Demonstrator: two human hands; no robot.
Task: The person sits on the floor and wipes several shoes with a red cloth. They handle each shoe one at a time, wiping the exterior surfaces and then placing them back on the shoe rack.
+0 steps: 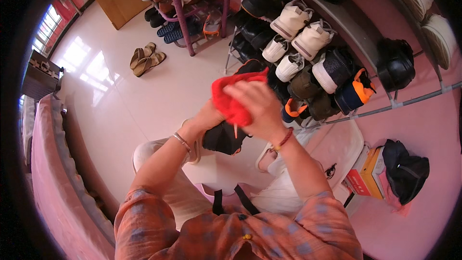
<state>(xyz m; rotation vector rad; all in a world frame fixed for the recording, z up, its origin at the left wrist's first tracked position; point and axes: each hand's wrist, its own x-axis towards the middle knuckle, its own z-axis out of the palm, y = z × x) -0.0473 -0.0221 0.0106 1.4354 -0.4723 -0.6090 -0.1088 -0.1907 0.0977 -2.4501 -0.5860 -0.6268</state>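
A bright red cloth (224, 95) is bunched between my hands in front of my body. My right hand (262, 110) lies over its right side, the fingers blurred. On the left, my left hand (210, 115) grips the cloth from below, most of its fingers hidden by the fabric. Below the hands is a black shoe or similar dark item (220, 139) with a little orange at its edge; its upper part is covered. A thin pale strip (235, 131) hangs under the cloth. Behind the cloth shows another black item with an orange edge (251, 66).
A metal shoe rack (371, 112) with several shoes stands at the right. Brown sandals (147, 59) lie on the glossy floor (119, 122). Boxes (366, 178) and a black bag (406, 169) are at right; a pink-covered bed (54, 180) is at left. A pinkish bin (207, 191) stands between my legs.
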